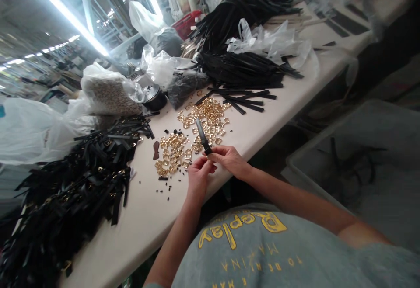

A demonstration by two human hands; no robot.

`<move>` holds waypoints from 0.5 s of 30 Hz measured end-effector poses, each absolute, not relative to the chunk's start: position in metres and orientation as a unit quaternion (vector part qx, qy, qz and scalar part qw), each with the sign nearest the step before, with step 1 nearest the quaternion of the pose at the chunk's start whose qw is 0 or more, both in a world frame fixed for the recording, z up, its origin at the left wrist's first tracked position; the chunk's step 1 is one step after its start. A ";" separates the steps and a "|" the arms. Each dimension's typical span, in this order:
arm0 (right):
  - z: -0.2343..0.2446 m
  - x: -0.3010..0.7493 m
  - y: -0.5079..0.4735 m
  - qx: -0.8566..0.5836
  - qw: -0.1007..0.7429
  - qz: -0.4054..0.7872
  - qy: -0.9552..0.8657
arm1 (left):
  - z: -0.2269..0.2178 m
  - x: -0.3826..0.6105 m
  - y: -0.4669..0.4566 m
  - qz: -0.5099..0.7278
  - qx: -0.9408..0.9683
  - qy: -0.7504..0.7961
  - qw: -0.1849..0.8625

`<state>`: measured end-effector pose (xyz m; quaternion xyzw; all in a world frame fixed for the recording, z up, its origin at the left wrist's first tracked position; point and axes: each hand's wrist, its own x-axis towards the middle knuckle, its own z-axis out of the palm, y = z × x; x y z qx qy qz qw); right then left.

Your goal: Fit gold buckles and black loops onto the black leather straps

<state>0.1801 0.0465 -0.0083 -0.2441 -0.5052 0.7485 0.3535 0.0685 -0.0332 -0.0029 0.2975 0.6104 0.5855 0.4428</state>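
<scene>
1. A pale table (147, 209) stretches slantwise in a room lit by ceiling tubes (67, 13), gold buckles (211, 111) scattered on it.
2. Left hand (198, 170) and right hand (229, 159) pinch the black strap (201, 134) near the table's edge.
3. Its long axis runs forward, free tip slightly left.

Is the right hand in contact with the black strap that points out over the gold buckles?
Touching. The head view shows the right hand pinching the black strap at its near end, with no gap between them.
</scene>
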 end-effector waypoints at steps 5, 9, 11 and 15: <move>-0.013 0.180 0.061 -0.265 0.388 0.686 -0.556 | 0.008 0.038 -0.026 0.517 0.375 0.633 0.437; -0.020 0.181 0.068 -0.264 0.383 0.691 -0.553 | 0.024 -0.022 0.002 0.466 0.462 0.708 0.261; -0.022 0.181 0.068 -0.259 0.375 0.698 -0.552 | 0.029 -0.051 0.024 0.369 0.512 0.765 0.123; -0.021 0.181 0.066 -0.266 0.373 0.688 -0.563 | 0.030 -0.082 0.064 0.113 0.581 0.806 0.009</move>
